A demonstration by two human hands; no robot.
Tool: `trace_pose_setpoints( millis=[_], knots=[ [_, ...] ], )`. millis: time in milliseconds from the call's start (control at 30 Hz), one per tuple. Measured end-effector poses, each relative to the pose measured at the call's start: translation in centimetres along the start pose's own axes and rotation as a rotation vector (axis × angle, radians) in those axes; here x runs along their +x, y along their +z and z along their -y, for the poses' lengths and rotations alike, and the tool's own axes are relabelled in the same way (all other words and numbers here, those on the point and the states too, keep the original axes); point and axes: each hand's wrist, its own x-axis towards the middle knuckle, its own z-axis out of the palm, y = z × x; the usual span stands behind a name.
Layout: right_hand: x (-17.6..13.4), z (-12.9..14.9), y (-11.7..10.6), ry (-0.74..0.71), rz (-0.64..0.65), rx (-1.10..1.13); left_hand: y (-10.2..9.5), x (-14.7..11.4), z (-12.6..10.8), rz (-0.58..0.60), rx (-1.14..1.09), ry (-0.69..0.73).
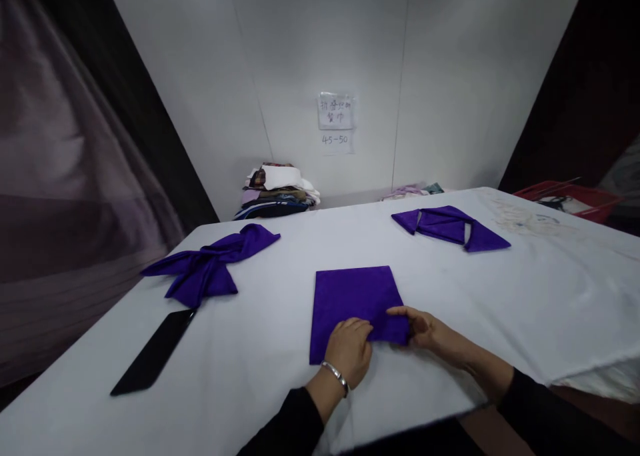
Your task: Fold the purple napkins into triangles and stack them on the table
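A purple cloth napkin [353,296], folded to a flat square, lies on the white-covered table in front of me. My left hand [350,351], with a silver bracelet at the wrist, rests on its near edge, fingers curled and closed on the cloth. The near right corner is pinched between the thumb and fingers of my right hand [419,328], which lifts it slightly off the table. Part of the near edge is hidden behind my left hand.
A twisted purple cloth [215,259] lies at left, near a flat black object [156,353]. A folded purple cloth [447,226] is at back right. Stacked clothes [277,193] stand against the wall, below a paper sign [336,113]. A red basket [595,203] stands past the table's right side.
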Motion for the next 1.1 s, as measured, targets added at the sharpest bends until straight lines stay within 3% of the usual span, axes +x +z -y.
trace_pose_setpoints(
  millis=[133, 267, 400, 467, 600, 767, 900, 1100],
  knots=[
    [0.5, -0.9, -0.6, -0.098, -0.098, -0.459, 0.3, 0.0, 0.1, -0.073, -0.063, -0.008],
    [1.5, 0.3, -1.3, -0.357, -0.197, -0.968, 0.5, -0.2, -0.1, -0.104, -0.105, -0.023],
    [3.7, 3.1, -1.1, -0.608, -0.148, -1.086, 0.2, -0.7, -0.2, -0.113, -0.115, -0.122],
    [5.8, 4.0, -0.8, -0.573, -0.046, -1.010, 0.1, -1.0, 0.1, -0.123, -0.101, -0.207],
    [11.5, 4.0, -0.2, -0.316, 0.066, -0.799, 0.2, -1.8, 1.1, -0.160, -0.067, -0.406],
    [17.9, 3.4, 1.2, -0.211, 0.134, -0.857, 0.0, -3.1, 2.3, -0.278, -0.101, -0.505],
    [20.6, 2.6, 2.4, -0.197, 0.122, -0.919, -0.4, -3.9, 2.9, -0.339, -0.010, -0.522],
    [22.0, 0.7, 3.1, -0.188, 0.014, -1.038, -0.2, -4.5, 3.8, -0.391, 0.024, -0.541]
  ],
)
